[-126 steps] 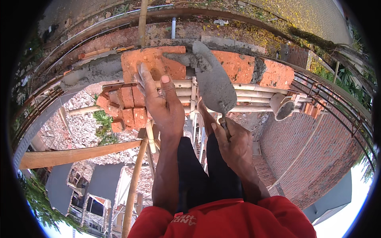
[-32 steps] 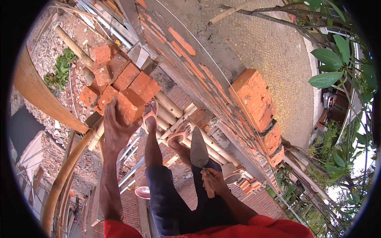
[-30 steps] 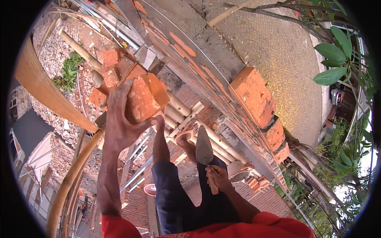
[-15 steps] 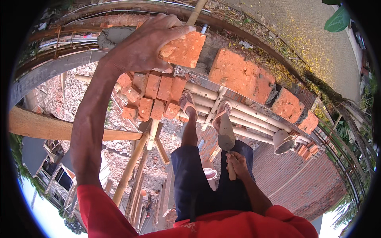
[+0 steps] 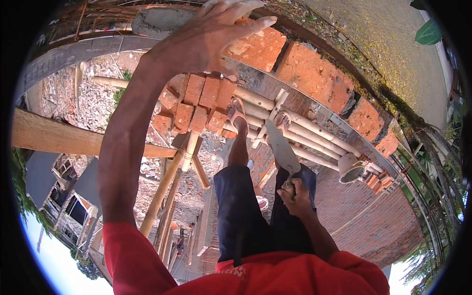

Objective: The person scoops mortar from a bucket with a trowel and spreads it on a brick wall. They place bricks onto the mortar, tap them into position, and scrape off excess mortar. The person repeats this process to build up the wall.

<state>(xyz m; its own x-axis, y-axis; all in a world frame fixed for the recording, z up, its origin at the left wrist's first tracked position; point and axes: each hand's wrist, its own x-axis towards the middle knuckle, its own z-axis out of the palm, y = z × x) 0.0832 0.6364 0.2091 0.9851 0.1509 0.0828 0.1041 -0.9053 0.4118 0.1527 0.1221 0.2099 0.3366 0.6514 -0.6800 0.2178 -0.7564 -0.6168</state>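
Note:
At the top of the wall my left hand (image 5: 204, 42) grips an orange brick (image 5: 260, 49), fingers over its far side and thumb near its near face. This brick sits on the wall beside a laid brick (image 5: 314, 76), with a narrow dark gap between them. Down by my right thigh, my right hand (image 5: 297, 199) is closed round the handle of a trowel (image 5: 282, 147). Its grey blade points up and away, over my foot.
Loose bricks (image 5: 199, 105) are stacked left of my feet, which stand on bamboo poles (image 5: 309, 137). A bucket (image 5: 350, 169) rests on the right. More bricks (image 5: 365, 118) continue along the wall. A wooden beam (image 5: 73, 135) crosses at left. Grey mortar (image 5: 160, 22) lies beyond my left wrist.
My left hand has moved right with the brick, bringing it close to the laid brick. The trowel in my right hand has tilted and its handle has turned.

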